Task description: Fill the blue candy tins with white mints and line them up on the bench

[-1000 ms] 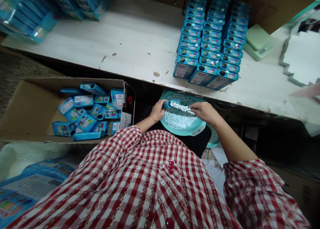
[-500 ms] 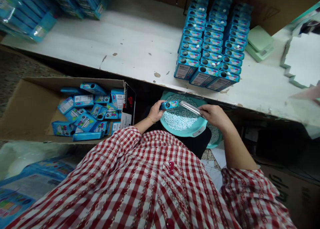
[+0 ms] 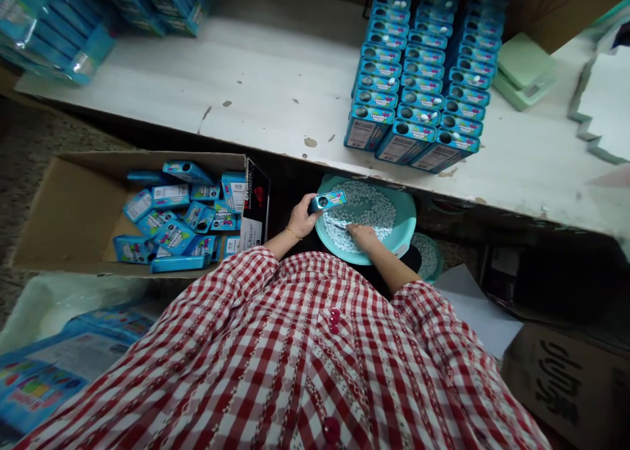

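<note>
My left hand (image 3: 302,217), with a gold bangle at the wrist, grips a small blue mint tin (image 3: 327,202) with its round opening showing. It holds the tin above the rim of a teal plastic basin (image 3: 406,220) heaped with small white mints (image 3: 367,207). My right hand (image 3: 363,237) is down among the mints. A slim transparent tube (image 3: 337,225) lies low in the heap and runs from my right fingers towards the tin. The hand partly hides the tube, so its grip looks likely but is not certain.
Rows of blue tins (image 3: 418,82) stand on a worn white table (image 3: 275,76) beyond the basin. To the left, a cardboard box (image 3: 73,207) holds loose tins. A green scale (image 3: 524,66) sits at the right, and a second teal basin (image 3: 427,256) lies below the table edge.
My right hand has dropped from beside the tin into the mints, taking the tube down with it. The tin stays in my left hand. The view has shifted slightly.
</note>
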`<action>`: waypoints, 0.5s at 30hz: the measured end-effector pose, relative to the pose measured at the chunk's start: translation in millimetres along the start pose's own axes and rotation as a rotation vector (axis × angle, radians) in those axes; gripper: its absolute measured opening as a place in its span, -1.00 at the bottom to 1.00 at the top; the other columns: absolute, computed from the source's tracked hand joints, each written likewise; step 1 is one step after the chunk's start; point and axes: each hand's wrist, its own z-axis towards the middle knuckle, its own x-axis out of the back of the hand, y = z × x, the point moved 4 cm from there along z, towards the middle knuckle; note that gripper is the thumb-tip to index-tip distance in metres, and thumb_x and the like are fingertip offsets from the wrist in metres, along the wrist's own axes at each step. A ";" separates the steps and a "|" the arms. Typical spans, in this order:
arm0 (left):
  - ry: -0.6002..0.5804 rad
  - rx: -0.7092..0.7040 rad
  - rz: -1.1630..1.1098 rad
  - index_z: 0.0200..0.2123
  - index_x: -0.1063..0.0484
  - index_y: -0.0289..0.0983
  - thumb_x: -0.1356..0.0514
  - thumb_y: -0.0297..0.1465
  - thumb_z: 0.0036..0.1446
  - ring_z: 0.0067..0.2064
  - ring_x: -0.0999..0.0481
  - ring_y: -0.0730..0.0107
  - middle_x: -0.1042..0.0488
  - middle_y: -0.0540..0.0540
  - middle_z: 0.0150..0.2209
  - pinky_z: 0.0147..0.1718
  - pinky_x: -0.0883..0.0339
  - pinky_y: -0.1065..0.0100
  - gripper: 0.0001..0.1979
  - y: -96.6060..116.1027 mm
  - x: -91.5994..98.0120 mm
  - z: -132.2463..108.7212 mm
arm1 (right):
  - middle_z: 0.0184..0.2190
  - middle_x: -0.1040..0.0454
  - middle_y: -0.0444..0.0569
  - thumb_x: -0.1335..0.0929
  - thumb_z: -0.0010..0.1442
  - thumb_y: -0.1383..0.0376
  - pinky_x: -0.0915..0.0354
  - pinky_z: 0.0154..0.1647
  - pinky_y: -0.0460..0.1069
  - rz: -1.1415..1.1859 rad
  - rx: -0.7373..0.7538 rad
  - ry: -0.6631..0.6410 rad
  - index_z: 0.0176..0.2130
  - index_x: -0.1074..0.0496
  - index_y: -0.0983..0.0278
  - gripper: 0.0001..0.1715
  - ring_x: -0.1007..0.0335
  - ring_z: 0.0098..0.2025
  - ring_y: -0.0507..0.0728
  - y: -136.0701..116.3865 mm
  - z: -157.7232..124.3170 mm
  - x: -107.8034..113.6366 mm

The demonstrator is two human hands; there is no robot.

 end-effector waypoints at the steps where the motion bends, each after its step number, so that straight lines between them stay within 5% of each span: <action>1: 0.001 0.005 0.001 -0.08 -0.29 -0.29 -0.21 -0.41 -0.03 -0.17 -0.48 0.29 -0.48 -0.09 -0.19 -0.13 -0.33 0.29 -0.61 -0.6 -0.3 0.4 | -0.07 -0.51 0.12 -0.13 0.23 0.50 -0.24 -0.17 -0.04 0.007 -0.002 -0.019 0.03 -0.40 0.27 -0.53 -0.42 -0.13 0.14 4.5 -1.5 -0.3; 8: 0.010 0.021 -0.009 -0.08 -0.29 -0.28 -0.23 -0.41 -0.04 -0.20 -0.47 0.31 -0.48 -0.07 -0.20 -0.16 -0.34 0.31 -0.60 -2.7 -1.1 3.0 | -0.13 -0.55 0.04 -0.21 0.23 0.40 -0.18 -0.25 -0.10 0.062 -0.039 -0.012 -0.01 -0.47 0.26 -0.60 -0.41 -0.17 0.10 25.8 -21.3 23.5; 15: 0.009 0.028 -0.018 -0.08 -0.30 -0.27 -0.23 -0.43 -0.04 -0.23 -0.46 0.33 -0.48 -0.07 -0.21 -0.18 -0.34 0.32 -0.61 -0.3 -3.4 5.7 | -0.25 -0.57 -0.07 -0.26 0.14 0.40 -0.20 -0.29 -0.12 0.156 -0.002 0.155 -0.10 -0.52 0.20 -0.63 -0.41 -0.27 0.06 41.9 -54.1 93.7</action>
